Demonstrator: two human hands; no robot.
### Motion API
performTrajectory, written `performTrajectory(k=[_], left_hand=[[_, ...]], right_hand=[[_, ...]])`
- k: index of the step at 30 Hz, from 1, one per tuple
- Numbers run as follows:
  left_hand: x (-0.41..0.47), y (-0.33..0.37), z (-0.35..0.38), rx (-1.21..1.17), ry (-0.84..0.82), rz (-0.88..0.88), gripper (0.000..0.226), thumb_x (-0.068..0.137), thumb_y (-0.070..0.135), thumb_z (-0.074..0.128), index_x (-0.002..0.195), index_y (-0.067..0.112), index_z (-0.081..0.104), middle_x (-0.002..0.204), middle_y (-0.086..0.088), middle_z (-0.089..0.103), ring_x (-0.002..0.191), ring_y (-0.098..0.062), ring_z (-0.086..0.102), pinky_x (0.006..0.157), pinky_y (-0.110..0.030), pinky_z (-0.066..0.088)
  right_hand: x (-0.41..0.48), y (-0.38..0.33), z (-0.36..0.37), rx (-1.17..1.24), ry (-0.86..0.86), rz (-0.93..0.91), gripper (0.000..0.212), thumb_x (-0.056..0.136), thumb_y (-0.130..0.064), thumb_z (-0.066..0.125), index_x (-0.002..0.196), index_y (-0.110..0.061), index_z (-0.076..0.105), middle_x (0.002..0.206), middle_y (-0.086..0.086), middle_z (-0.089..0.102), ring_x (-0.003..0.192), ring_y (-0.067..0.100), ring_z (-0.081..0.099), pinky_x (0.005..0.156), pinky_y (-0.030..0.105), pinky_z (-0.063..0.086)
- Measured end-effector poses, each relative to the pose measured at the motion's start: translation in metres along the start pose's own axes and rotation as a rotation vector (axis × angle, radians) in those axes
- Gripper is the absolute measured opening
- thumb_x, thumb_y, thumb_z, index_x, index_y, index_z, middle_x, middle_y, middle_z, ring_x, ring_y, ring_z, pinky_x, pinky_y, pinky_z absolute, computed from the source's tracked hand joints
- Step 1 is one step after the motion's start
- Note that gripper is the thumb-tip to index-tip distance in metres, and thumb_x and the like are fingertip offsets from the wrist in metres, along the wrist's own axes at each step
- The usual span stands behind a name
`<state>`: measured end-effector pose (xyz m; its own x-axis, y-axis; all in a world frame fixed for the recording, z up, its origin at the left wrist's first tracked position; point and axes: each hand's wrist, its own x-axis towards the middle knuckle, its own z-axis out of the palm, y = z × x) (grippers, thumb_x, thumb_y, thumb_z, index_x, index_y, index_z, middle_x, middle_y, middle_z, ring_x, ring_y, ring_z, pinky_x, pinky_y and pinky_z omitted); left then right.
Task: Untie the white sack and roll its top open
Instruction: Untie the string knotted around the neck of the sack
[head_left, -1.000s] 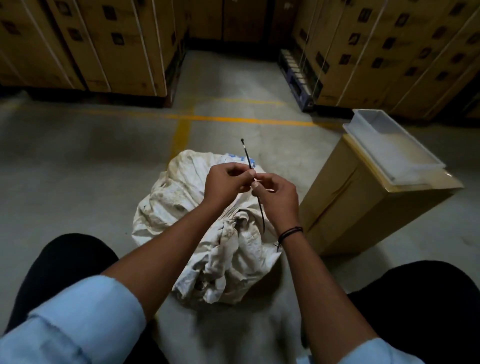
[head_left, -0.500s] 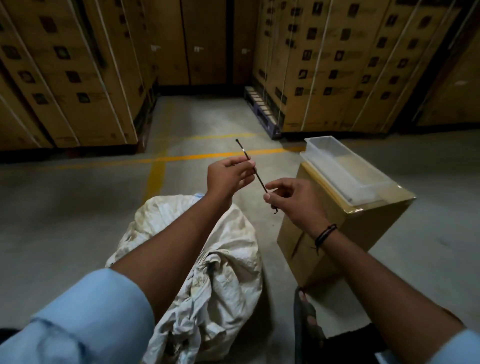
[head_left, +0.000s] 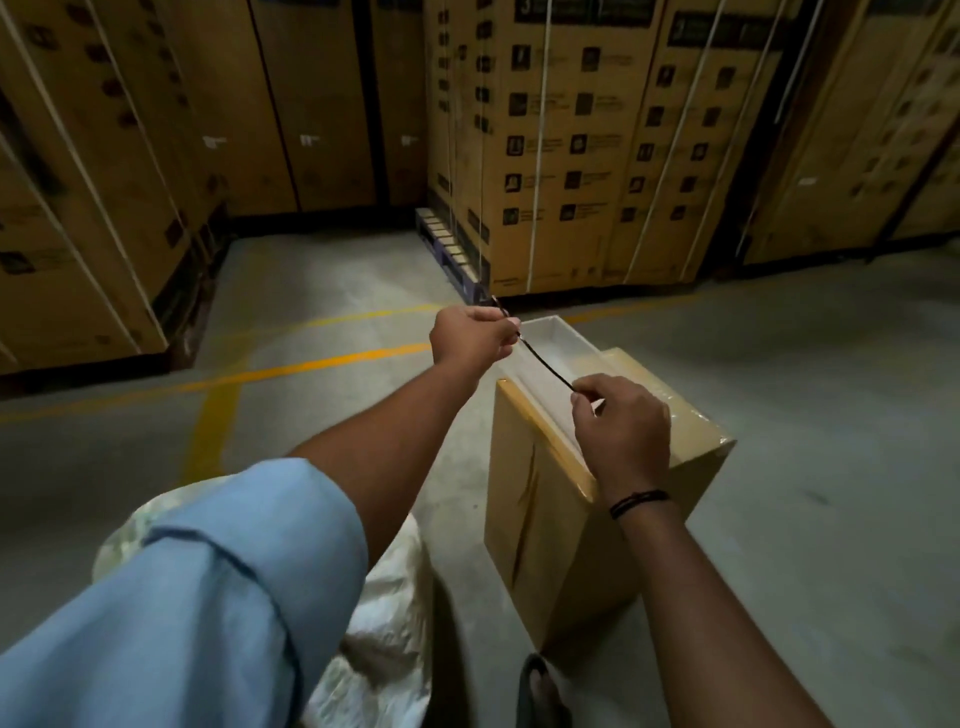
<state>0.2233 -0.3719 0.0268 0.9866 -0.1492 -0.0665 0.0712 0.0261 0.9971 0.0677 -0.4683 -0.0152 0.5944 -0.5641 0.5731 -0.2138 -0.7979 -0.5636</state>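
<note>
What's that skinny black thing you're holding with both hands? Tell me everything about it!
It is a thin black tie, maybe a cord or a plastic strip; it is too small to tell which. It is off the white sack and held up in the air. It slants down from the left hand to the right hand, bowing a little. Each hand pinches it near one end, and a short tip pokes out above the left hand. In the picture it crosses in front of the white tray.

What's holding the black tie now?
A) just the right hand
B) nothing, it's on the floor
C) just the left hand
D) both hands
D: the left hand and the right hand each pinch the tie, which runs between them in the air.
</note>
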Motion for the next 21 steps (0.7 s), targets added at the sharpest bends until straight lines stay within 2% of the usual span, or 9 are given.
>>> performTrajectory(k=[3,5,8,12,14,17,21], left_hand=[[0.017,-0.013,0.028,0.209,0.025,0.067,0.024,0.078,0.021,0.089,0.097,0.01,0.078,0.09,-0.006,0.077,0.085,-0.021,0.075,0.081,-0.036,0.063],[0.027,-0.019,0.039,0.302,0.009,0.118,0.022,0.078,0.024,0.089,0.095,0.013,0.079,0.094,-0.003,0.077,0.09,-0.018,0.072,0.084,-0.034,0.061],[0.04,-0.03,0.05,0.443,-0.05,0.166,0.016,0.076,0.027,0.089,0.088,0.019,0.081,0.089,0.002,0.077,0.087,-0.014,0.071,0.086,-0.036,0.061],[0.049,-0.04,0.061,0.574,-0.08,0.186,0.023,0.072,0.034,0.09,0.089,0.022,0.081,0.092,0.004,0.078,0.088,-0.014,0.072,0.086,-0.039,0.061],[0.051,-0.043,0.065,0.64,-0.079,0.203,0.033,0.07,0.035,0.092,0.095,0.02,0.08,0.096,0.001,0.078,0.09,-0.016,0.073,0.086,-0.038,0.061],[0.05,-0.048,0.064,0.705,-0.065,0.253,0.051,0.072,0.036,0.092,0.114,0.015,0.075,0.103,-0.001,0.077,0.093,-0.016,0.072,0.088,-0.034,0.06],[0.045,-0.053,0.055,0.699,-0.077,0.336,0.056,0.074,0.033,0.091,0.124,0.015,0.073,0.105,0.002,0.076,0.093,-0.011,0.07,0.086,-0.028,0.057]], right_hand=[[0.015,0.013,0.002,-0.102,0.046,0.082,0.014,0.093,-0.024,0.067,0.102,-0.022,0.077,0.095,-0.002,0.077,0.094,0.02,0.063,0.091,0.038,0.04],[0.023,0.019,0.001,-0.142,0.056,0.124,0.014,0.094,-0.025,0.066,0.102,-0.023,0.077,0.093,-0.001,0.076,0.095,0.021,0.06,0.09,0.039,0.038],[0.027,0.022,0.005,-0.183,0.024,0.194,0.015,0.095,-0.024,0.065,0.102,-0.024,0.077,0.093,-0.001,0.075,0.098,0.022,0.058,0.092,0.04,0.037],[0.026,0.023,0.018,-0.236,-0.005,0.227,0.015,0.094,-0.024,0.064,0.101,-0.024,0.077,0.09,-0.002,0.075,0.1,0.023,0.057,0.091,0.041,0.035],[0.027,0.025,0.024,-0.278,-0.018,0.246,0.017,0.093,-0.024,0.063,0.1,-0.024,0.078,0.088,-0.001,0.075,0.101,0.023,0.057,0.091,0.041,0.035],[0.026,0.024,0.029,-0.333,-0.054,0.268,0.018,0.092,-0.022,0.062,0.1,-0.023,0.078,0.086,0.001,0.075,0.099,0.025,0.057,0.091,0.043,0.036],[0.024,0.018,0.029,-0.368,-0.075,0.268,0.019,0.093,-0.025,0.061,0.103,-0.022,0.077,0.093,0.003,0.074,0.104,0.026,0.055,0.089,0.043,0.034]])
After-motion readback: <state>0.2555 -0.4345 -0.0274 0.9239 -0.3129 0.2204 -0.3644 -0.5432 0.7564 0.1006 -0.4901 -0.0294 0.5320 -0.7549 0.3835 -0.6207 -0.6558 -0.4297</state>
